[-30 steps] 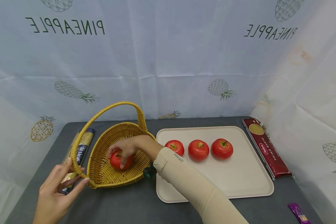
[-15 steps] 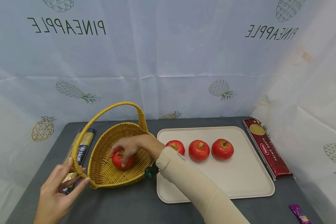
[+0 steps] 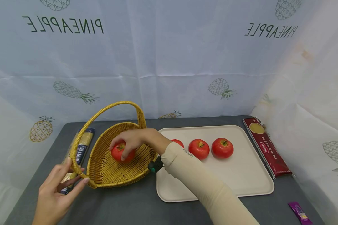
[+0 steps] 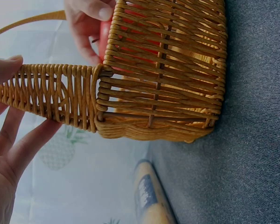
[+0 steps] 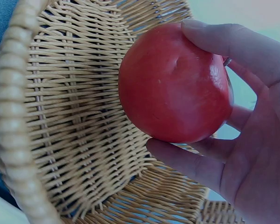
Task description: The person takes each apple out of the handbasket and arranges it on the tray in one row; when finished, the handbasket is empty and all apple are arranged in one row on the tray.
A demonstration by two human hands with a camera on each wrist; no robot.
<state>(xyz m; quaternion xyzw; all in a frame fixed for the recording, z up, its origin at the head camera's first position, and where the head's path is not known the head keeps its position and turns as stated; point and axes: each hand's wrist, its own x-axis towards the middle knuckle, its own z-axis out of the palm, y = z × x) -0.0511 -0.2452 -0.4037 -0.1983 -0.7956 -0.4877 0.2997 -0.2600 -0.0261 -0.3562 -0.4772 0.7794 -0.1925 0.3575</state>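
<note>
My right hand [image 3: 130,139] grips a red apple [image 3: 117,153] inside the yellow wicker basket [image 3: 112,175]. In the right wrist view the thumb lies over one side of the apple [image 5: 172,88] and the fingers curl round the other, with the woven floor below it. At the basket's left side, my left hand [image 3: 54,193] holds the lower end of the arched handle [image 3: 101,112]. The left wrist view shows the thumb on one face of the woven handle base [image 4: 51,91] and fingertips against the other.
Right of the basket lies a beige tray [image 3: 242,178] bearing apples [image 3: 198,149], one partly hidden by the right sleeve. A yellow spaghetti pack [image 3: 85,140] lies behind the handle, a red pasta pack [image 3: 267,150] beyond the tray, and a purple wrapper [image 3: 299,213] at front right.
My right hand has risen slightly with the apple, and its forearm now covers more of the leftmost apple on the tray. The left hand and basket have stayed put.
</note>
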